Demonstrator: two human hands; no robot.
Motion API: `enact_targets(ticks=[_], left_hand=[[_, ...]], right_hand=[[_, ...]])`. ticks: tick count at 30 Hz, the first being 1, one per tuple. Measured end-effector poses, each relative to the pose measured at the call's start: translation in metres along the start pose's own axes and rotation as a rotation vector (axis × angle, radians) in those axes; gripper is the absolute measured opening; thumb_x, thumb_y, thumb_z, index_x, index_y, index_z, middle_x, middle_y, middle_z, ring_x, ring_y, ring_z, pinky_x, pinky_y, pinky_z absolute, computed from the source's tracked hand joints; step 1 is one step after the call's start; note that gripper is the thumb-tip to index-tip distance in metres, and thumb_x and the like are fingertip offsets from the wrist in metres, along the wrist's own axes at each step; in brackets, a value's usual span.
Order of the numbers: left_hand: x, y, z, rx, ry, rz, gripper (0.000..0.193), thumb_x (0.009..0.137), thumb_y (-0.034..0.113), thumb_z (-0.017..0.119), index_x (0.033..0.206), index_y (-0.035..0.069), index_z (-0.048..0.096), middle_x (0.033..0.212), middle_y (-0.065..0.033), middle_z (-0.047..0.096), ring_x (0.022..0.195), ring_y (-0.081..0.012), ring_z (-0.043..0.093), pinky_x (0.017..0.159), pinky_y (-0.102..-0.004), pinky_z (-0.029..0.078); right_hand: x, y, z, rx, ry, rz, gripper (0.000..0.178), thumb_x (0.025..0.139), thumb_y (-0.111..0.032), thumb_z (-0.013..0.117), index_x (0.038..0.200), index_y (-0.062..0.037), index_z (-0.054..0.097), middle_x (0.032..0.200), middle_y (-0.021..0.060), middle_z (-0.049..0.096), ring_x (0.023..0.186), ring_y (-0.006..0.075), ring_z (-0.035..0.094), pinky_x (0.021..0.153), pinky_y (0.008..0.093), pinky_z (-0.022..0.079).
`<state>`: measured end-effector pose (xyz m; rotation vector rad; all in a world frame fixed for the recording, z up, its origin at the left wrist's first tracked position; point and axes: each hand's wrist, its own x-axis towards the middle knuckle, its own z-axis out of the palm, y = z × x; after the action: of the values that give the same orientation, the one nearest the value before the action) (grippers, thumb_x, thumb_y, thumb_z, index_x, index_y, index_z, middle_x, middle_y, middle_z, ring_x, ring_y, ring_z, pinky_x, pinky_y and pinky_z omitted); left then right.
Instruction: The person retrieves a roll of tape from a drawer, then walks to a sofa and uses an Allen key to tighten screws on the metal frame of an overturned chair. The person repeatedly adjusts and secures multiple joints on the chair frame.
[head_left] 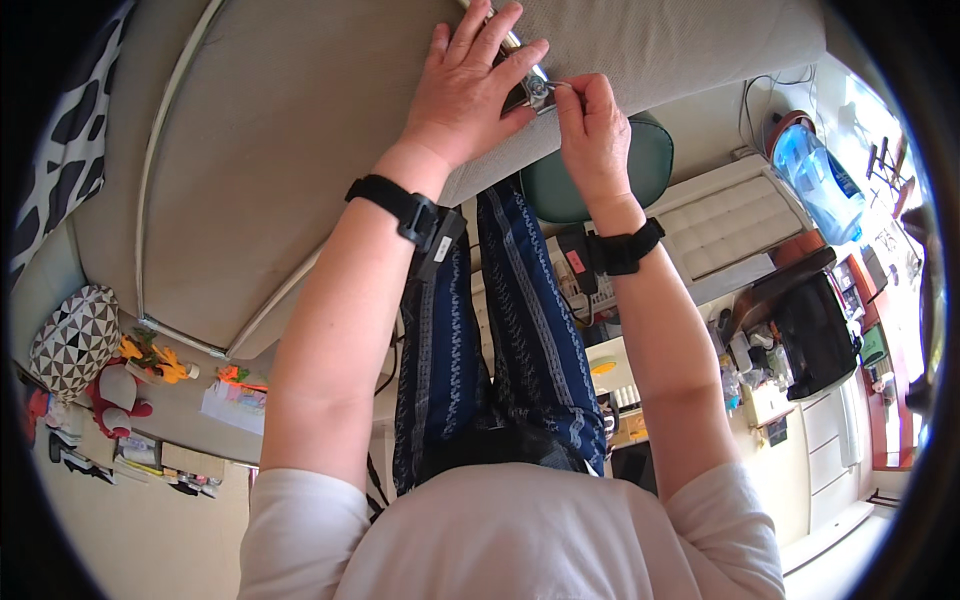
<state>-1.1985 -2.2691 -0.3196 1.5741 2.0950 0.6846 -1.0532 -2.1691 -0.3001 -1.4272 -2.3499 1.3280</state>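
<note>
My left hand [465, 100] lies with its fingers spread over a shiny metal strip with a fitting [538, 90] at its end, on a beige fabric-covered surface [370, 70]. Its thumb reaches below the dark gap beside the fitting. From the right, my right hand [600, 130] pinches a thin metal piece [559, 85] between thumb and forefinger, right at the fitting. The piece is too small and too covered to tell its kind. Both wrists wear black straps with small boxes.
Below the beige surface stands a green padded seat [648, 165]. A large blue water bottle [815, 180] is at the right, near a tufted cream piece [740, 220]. Curved metal trim [145, 190] runs along the left. A triangle-patterned cushion [75, 340] lies at far left.
</note>
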Motion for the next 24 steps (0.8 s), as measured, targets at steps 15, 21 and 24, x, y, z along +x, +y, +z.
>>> enact_targets(ticks=[15, 21, 24], left_hand=[[-0.007, -0.003, 0.003, -0.055, -0.123, -0.092, 0.071, 0.079, 0.027, 0.078, 0.143, 0.019, 0.050, 0.160, -0.0133, 0.028, 0.150, -0.0386, 0.021, 0.117, -0.0621, 0.025], [-0.009, -0.002, 0.003, -0.101, -0.130, -0.103, 0.071, 0.080, 0.027, 0.078, 0.144, 0.018, 0.050, 0.161, -0.0121, 0.027, 0.151, -0.0372, 0.019, 0.117, -0.0619, 0.024], [-0.009, -0.002, 0.003, -0.071, -0.112, -0.097, 0.070, 0.080, 0.027, 0.078, 0.144, 0.017, 0.050, 0.161, -0.0118, 0.026, 0.151, -0.0370, 0.018, 0.118, -0.0617, 0.024]], right_hand=[[0.006, 0.013, 0.000, -0.432, -0.015, -0.495, 0.010, 0.088, -0.013, 0.070, 0.091, -0.0097, 0.062, 0.078, 0.0068, 0.064, 0.071, 0.0287, 0.064, 0.060, 0.0381, 0.051], [0.010, 0.016, -0.001, -0.562, 0.000, -0.603, 0.013, 0.081, -0.012, 0.072, 0.084, -0.0121, 0.059, 0.074, 0.0036, 0.059, 0.068, 0.0253, 0.062, 0.056, 0.0367, 0.049], [0.009, 0.014, 0.006, -0.486, 0.089, -0.609, 0.019, 0.076, -0.012, 0.071, 0.075, -0.0144, 0.052, 0.068, 0.0013, 0.053, 0.063, 0.0225, 0.060, 0.051, 0.0355, 0.047]])
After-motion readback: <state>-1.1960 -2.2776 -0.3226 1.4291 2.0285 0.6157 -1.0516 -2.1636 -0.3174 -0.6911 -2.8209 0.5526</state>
